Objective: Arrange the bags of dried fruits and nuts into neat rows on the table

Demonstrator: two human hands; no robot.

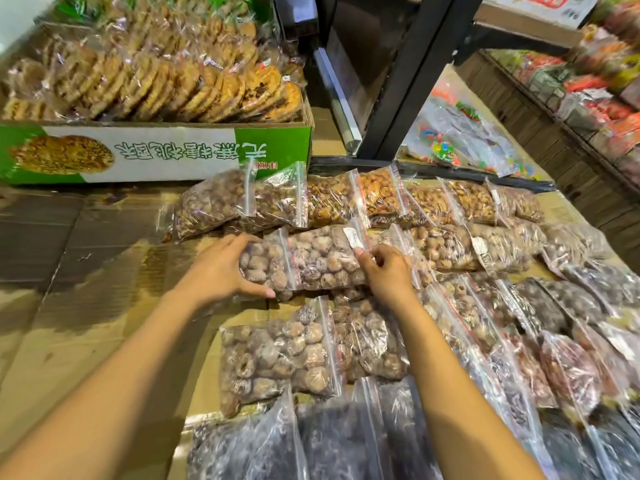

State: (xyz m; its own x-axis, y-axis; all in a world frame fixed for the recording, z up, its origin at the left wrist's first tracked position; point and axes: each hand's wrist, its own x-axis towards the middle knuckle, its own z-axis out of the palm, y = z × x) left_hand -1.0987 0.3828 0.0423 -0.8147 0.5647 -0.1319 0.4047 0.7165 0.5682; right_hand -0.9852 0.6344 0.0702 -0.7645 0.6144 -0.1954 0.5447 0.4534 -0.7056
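Observation:
A clear zip bag of pale dried fruit (311, 259) lies across the middle of the cardboard-covered table (86, 327). My left hand (221, 271) grips the bag's left end, thumb under its near edge. My right hand (386, 271) pinches the bag's right end by the white label. Behind it runs a row of bags of nuts (377, 197). In front lies another bag of dried fruit (277, 358), and dark dried fruit bags (311, 441) fill the near edge. More bags (502, 306) are lined up to the right.
A green and white carton of wrapped round biscuits (156, 154) stands at the back left. A black metal post (408, 81) rises behind the nut row. Bags of colourful sweets (453, 140) and snack shelves (595, 84) are at the right.

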